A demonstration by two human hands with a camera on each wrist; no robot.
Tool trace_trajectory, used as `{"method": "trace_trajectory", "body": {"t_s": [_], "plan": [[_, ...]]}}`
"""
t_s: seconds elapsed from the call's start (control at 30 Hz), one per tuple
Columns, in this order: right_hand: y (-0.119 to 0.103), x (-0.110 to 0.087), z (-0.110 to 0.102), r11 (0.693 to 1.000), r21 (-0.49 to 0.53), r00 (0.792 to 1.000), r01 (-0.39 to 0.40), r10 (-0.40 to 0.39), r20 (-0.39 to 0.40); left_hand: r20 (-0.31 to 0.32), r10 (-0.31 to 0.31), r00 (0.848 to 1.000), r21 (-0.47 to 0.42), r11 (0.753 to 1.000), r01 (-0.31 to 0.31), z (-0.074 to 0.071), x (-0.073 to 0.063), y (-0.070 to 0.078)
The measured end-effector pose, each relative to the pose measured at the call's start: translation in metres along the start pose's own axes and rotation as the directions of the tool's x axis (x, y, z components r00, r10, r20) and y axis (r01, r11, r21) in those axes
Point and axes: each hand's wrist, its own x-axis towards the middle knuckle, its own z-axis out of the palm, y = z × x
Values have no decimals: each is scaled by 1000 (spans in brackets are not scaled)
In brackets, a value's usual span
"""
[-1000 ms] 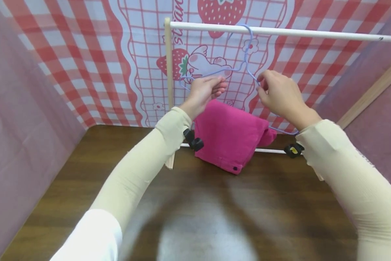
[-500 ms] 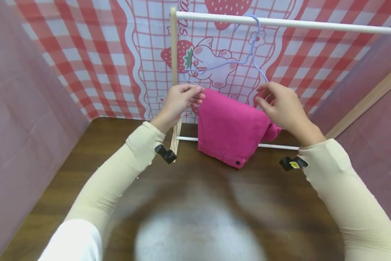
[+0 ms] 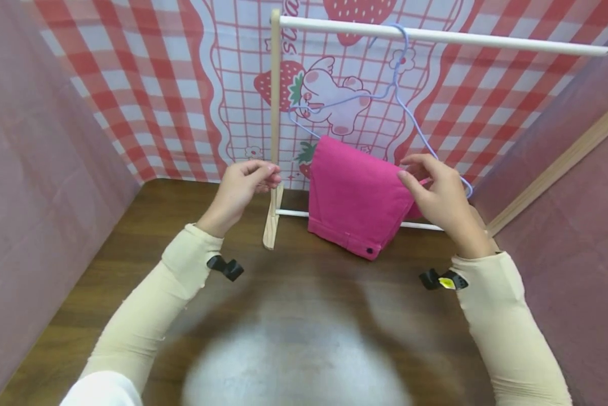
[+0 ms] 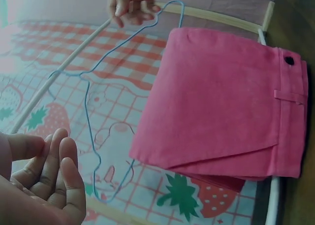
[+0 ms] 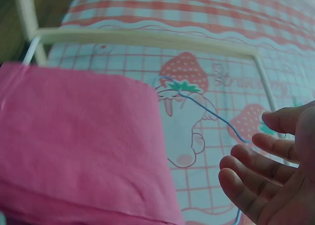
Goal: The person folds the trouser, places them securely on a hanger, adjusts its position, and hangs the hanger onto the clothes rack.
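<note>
Folded pink trousers hang over the lower bar of a thin blue wire hanger, whose hook sits on the rack's white top rail. Their waistband, with a dark button, points down. To the left of the trousers, my left hand floats loosely curled and holds nothing. My right hand is by their right side with relaxed, spread fingers; in the right wrist view a gap shows between the hand and the pink cloth. The left wrist view shows the trousers from the side, beyond my loose fingers.
The rack has a white top rail, a wooden left post and a low white crossbar. A checked strawberry cloth hangs behind it. Pink cloth walls flank the brown wooden tabletop.
My left hand has moved left and down, away from the hanger and trousers. My right hand has left the hanger's upper wire and dropped beside the trousers. The view has shifted slightly.
</note>
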Motion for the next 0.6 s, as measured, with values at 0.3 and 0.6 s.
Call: {"method": "trace_trajectory", "body": {"t_s": [0.3, 0.6], "plan": [[12, -38, 25, 987, 154, 998, -46, 54, -43, -51, -30, 998, -73, 997, 26, -20, -29, -31], [20, -65, 56, 990, 120, 997, -72, 68, 44, -79, -54, 995, 89, 994, 61, -33, -50, -62]]}}
